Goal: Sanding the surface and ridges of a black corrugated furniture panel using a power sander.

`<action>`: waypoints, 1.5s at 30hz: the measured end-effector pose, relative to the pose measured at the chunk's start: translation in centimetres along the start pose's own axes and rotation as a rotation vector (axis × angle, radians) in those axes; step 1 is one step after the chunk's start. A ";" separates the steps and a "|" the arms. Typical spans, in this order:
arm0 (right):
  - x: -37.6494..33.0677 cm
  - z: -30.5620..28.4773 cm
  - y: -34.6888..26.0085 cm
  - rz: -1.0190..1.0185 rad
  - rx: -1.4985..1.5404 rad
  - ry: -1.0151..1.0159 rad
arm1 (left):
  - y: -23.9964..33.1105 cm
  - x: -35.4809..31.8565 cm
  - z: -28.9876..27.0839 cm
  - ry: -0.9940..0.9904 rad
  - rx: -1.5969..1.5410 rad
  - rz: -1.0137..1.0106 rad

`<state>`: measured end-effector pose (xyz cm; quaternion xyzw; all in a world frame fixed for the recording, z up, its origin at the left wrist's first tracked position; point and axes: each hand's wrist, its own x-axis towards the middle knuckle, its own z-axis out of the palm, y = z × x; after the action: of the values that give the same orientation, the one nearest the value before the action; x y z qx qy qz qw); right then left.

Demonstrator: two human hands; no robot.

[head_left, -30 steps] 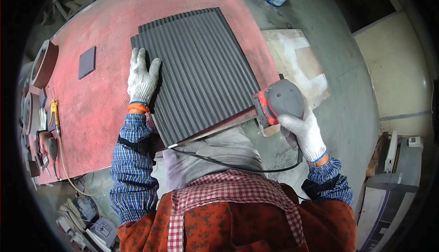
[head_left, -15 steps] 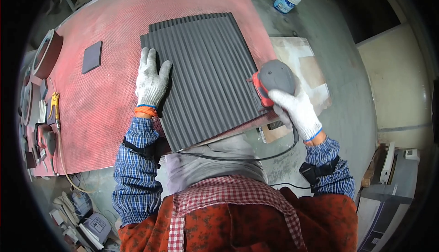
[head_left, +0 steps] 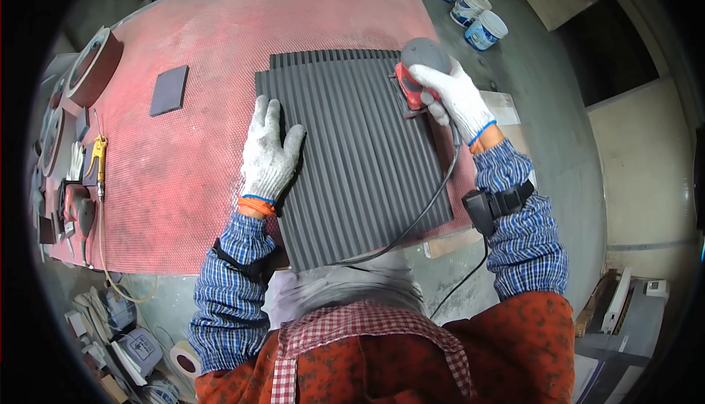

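A: What are the two hands doing?

B: The left hand, in a white knit glove, lies flat with fingers spread open on the dark grey ribbed rectangular panel, near its left edge at the centre of the frame. Judging by the splayed palm, it pins the panel so it can't slide.

A: And the other?

B: The right hand, gloved the same, has its fingers closed around the grey-and-red handheld power sander, which sits on the panel's upper right corner. Its black cord trails down across the ribs toward the lower middle, out of the tool's way.

A: What's under the panel?

B: A red textured mat covering the workbench, probably there for grip. A small dark grey square block lies apart at the upper left, a yellow-handled air blow gun at the far left edge, and white paint tubs stand on the floor at the upper right.
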<state>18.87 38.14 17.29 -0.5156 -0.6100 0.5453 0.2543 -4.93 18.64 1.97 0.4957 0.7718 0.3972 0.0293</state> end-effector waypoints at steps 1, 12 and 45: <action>1.0 0.4 -0.4 -0.022 -0.005 -0.010 | 0.0 0.0 -0.4 0.004 0.001 0.004; 7.7 1.8 -2.2 -0.110 -0.021 -0.059 | 1.1 -0.1 -0.7 -0.029 -0.021 -0.049; -21.6 -4.4 7.3 0.082 0.057 0.076 | 0.2 0.2 0.3 -0.020 0.019 -0.027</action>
<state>32.62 19.45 17.22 -0.5531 -0.5624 0.5525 0.2692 -4.77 19.00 1.94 0.4892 0.7818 0.3847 0.0376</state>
